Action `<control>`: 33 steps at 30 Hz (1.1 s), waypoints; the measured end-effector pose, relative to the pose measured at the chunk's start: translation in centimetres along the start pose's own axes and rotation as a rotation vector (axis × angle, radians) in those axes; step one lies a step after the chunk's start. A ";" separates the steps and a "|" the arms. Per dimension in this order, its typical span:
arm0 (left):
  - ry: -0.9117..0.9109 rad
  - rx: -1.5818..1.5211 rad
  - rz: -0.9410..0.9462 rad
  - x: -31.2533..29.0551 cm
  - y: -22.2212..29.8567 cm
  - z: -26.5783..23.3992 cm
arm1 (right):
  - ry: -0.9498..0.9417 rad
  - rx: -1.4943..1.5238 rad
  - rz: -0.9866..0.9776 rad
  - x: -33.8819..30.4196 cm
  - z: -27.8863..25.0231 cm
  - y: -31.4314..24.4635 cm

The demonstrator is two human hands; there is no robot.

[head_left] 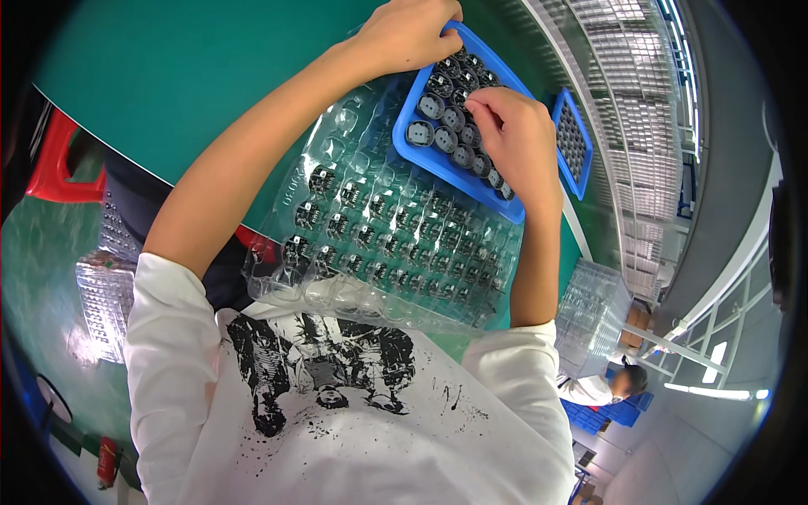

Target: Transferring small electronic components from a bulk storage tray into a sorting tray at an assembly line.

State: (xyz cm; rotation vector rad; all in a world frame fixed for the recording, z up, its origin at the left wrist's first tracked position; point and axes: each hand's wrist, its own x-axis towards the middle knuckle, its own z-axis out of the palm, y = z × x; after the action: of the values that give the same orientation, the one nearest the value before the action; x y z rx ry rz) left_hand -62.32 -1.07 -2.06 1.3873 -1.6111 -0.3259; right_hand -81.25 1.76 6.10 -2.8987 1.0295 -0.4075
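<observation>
A blue plastic tray [454,178] lies tilted at the far side of the green table [202,76], filled with round black parts with grey tops [419,133]. At its far left corner, my left hand [412,35] grips the rim, with the thumb over the edge. Over the tray's right half is my right hand [518,135], its thumb and forefinger pinched together among the parts. What sits between those fingertips is too hidden to name. Closer to my body lies a clear plastic blister tray [345,122], many of its pockets holding small black parts [337,225].
Another blue tray of parts [581,187] stands beyond my right hand. Stacked clear trays are at the left [105,307] and right [589,307]. A red stool [63,164] is beside the table's left edge. A person in white [589,390] is at the far right.
</observation>
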 end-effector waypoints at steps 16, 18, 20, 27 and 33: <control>-0.024 -0.026 -0.017 0.2 0.2 -0.1 | 0.149 0.130 0.030 -1.0 2.1 0.3; -0.005 -0.030 -0.003 0.2 0.1 0.0 | 0.153 0.125 0.027 -0.9 2.1 0.3; -0.035 -0.011 -0.018 0.2 0.3 -0.2 | 0.157 0.118 0.028 -1.0 2.1 0.4; -0.074 -0.027 -0.043 0.2 0.7 -0.4 | 0.162 0.042 0.021 -1.2 2.0 0.4; -0.041 -0.020 -0.054 0.0 0.4 -0.2 | 0.163 0.040 -0.002 -1.4 0.7 0.1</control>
State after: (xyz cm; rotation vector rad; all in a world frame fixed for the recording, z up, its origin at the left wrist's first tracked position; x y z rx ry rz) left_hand -62.37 -0.88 -1.63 1.4190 -1.6012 -0.4039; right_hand -82.15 2.52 5.14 -2.8704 1.0243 -0.6658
